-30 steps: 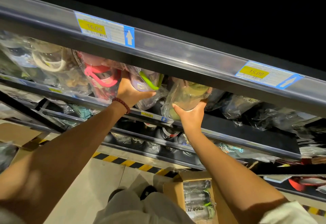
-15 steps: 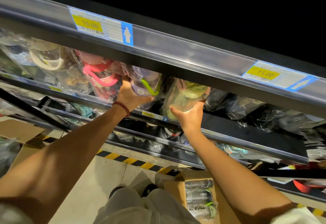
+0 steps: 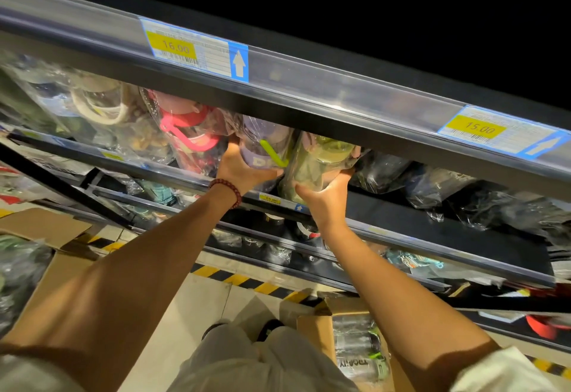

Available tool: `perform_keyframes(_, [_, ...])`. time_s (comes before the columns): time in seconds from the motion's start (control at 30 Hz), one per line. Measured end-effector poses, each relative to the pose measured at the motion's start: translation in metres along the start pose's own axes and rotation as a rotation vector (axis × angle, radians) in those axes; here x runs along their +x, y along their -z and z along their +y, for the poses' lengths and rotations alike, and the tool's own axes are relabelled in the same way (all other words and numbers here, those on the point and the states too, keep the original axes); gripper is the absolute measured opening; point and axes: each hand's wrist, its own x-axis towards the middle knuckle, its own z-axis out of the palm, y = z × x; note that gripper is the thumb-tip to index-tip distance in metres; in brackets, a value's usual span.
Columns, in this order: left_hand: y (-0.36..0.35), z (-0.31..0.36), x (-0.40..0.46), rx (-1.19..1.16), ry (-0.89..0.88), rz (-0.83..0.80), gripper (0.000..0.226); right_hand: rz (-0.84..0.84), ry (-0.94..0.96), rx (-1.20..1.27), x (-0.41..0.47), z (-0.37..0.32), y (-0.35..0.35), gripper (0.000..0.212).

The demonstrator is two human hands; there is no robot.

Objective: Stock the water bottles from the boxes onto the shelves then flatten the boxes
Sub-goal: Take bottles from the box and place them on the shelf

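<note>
L hand grip grasping purple bottle w/ green strap, R hand grip grasping green bottle, both on shelf under price rail, open box w/ bottles on floor below

Fingertips of left hand and right hand hidden behind wrapped bottles. Bottle tops concealed by upper shelf rail. Price label small print blurred, unreadable. Cardboard box cut by right forearm.
</note>
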Motion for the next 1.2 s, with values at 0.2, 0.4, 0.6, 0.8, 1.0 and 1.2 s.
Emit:
perform_keyframes(0.2, [0.003,-0.002,0.005,-0.099,0.075,-0.157,0.062,-0.002,-0.114,-0.145,0.001,-0.002,0.003,0.061])
perform_keyframes(0.4, [0.007,-0.01,0.012,-0.071,0.114,-0.232,0.113,-0.032,-0.157,-0.309,0.004,-0.005,0.008,0.058])
perform_keyframes(0.6, [0.024,0.002,-0.006,0.053,0.127,-0.217,0.096,-0.061,-0.171,-0.158,-0.011,-0.013,0.021,0.069])
perform_keyframes(0.8, [0.031,-0.011,-0.03,0.015,0.188,-0.1,0.068,0.05,-0.259,0.04,-0.052,-0.021,0.036,0.076])
perform_keyframes(1.0, [0.0,-0.012,-0.07,0.081,0.044,-0.412,0.026,0.207,-0.331,0.085,-0.125,-0.006,0.062,0.06])
perform_keyframes(1.2, [-0.059,0.015,-0.137,0.138,-0.066,-0.914,0.055,0.434,-0.51,0.025,-0.225,0.028,0.112,0.049])
